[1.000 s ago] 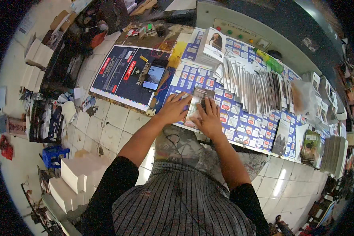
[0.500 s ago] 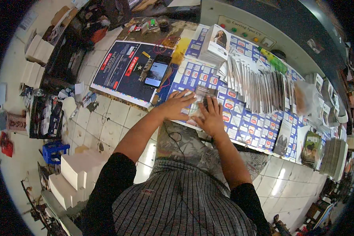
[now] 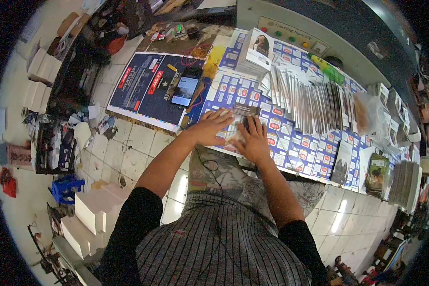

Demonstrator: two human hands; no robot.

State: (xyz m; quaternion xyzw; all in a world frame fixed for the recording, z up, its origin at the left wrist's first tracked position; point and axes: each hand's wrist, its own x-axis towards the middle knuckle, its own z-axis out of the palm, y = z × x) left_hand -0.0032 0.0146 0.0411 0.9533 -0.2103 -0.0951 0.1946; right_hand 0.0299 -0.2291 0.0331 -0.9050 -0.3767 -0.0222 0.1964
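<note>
My left hand (image 3: 209, 127) and my right hand (image 3: 254, 140) lie flat, fingers spread, on a small clear packet with a card inside (image 3: 240, 119). The packet rests on a big blue printed sheet of small labels (image 3: 295, 148) covering the low table. A fanned row of several similar clear packets (image 3: 305, 97) stands just beyond my right hand. A smartphone with a lit screen (image 3: 186, 88) lies left of the hands on a dark poster (image 3: 143, 86).
A stack of booklets (image 3: 257, 50) sits at the far end of the blue sheet. More packets and card stacks (image 3: 405, 183) lie at the right. White boxes (image 3: 93, 214) and a blue stool (image 3: 64, 186) stand on the tiled floor at the left.
Both hands have stayed pressed on the packet, shifting only slightly; my head has moved a little, so the scene has drifted in view.
</note>
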